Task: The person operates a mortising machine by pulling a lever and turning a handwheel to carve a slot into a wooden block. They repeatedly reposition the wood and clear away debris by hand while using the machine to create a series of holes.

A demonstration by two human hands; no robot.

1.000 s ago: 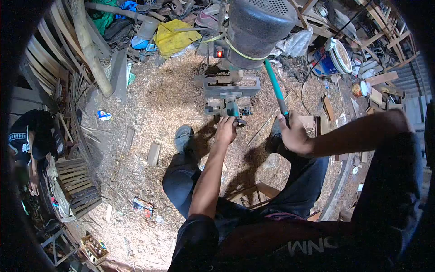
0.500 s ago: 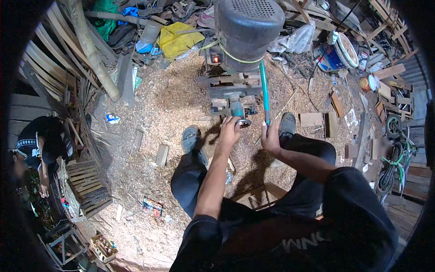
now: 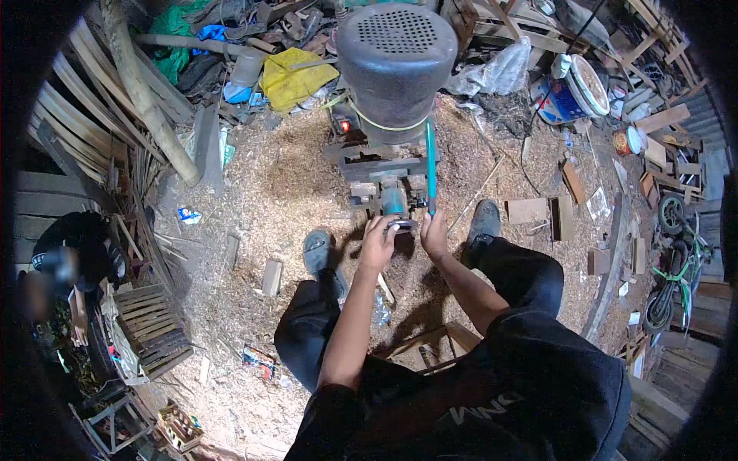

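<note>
A machine with a large grey drum-shaped housing (image 3: 396,73), perforated on top, stands in front of me. Its lower part has metal blocks and a teal cylinder (image 3: 393,202). My left hand (image 3: 377,241) is closed around the near side of a dark, shiny handwheel (image 3: 405,225) at the machine's front. On the right side runs a long teal bar (image 3: 431,165); my right hand (image 3: 435,235) grips its near end, the fingers partly hidden. A small red light (image 3: 344,125) glows left of the housing.
Wood shavings (image 3: 246,192) cover the floor. A wooden frame (image 3: 450,338) lies between my legs. Another person (image 3: 73,246) is at the far left beside a slatted crate (image 3: 150,326). A white bucket (image 3: 573,92), cardboard boxes (image 3: 561,217) and a small motorbike (image 3: 673,269) are rightward.
The view has shifted, so the machine appears further left and lower. My right hand, on the teal bar, is a little closer to my left hand. The left stays on the handwheel.
</note>
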